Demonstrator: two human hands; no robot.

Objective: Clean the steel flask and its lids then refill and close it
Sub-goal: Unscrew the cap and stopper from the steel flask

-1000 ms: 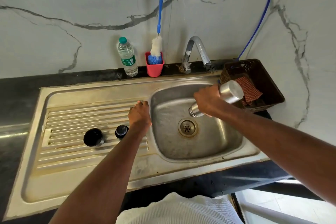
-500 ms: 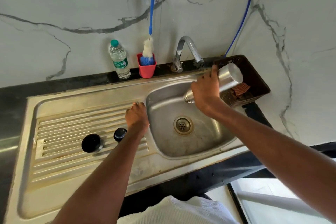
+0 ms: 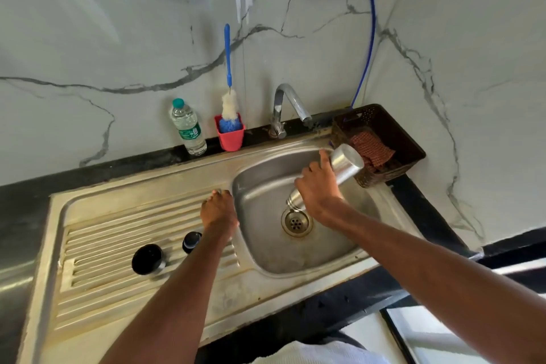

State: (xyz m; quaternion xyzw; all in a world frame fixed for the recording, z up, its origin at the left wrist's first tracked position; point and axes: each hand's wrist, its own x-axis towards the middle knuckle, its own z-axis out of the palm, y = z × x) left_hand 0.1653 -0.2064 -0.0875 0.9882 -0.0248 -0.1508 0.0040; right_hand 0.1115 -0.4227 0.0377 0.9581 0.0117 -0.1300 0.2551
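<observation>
My right hand (image 3: 317, 186) grips the steel flask (image 3: 347, 164) round its middle and holds it tilted over the sink basin (image 3: 260, 186). The flask's open mouth points down toward the drain (image 3: 296, 223), and its base points up toward the basket. My left hand (image 3: 218, 210) rests on the ridge between the drainboard and the basin, fingers bent at the edge, holding nothing. On the ribbed drainboard (image 3: 103, 245) stand two black lids: a wider cup lid (image 3: 147, 258) and a smaller stopper lid (image 3: 191, 242), next to my left wrist.
A tap (image 3: 291, 106) arches over the basin's back edge. Behind the sink stand a water bottle (image 3: 188, 127) and a red cup (image 3: 230, 136) holding a blue-handled bottle brush (image 3: 227, 68). A dark basket (image 3: 381, 142) with a checked cloth sits at the right.
My right hand has shaken the flask: it rose toward the tap half a second ago and is now lower again, mouth near the drain. My left hand has stayed put.
</observation>
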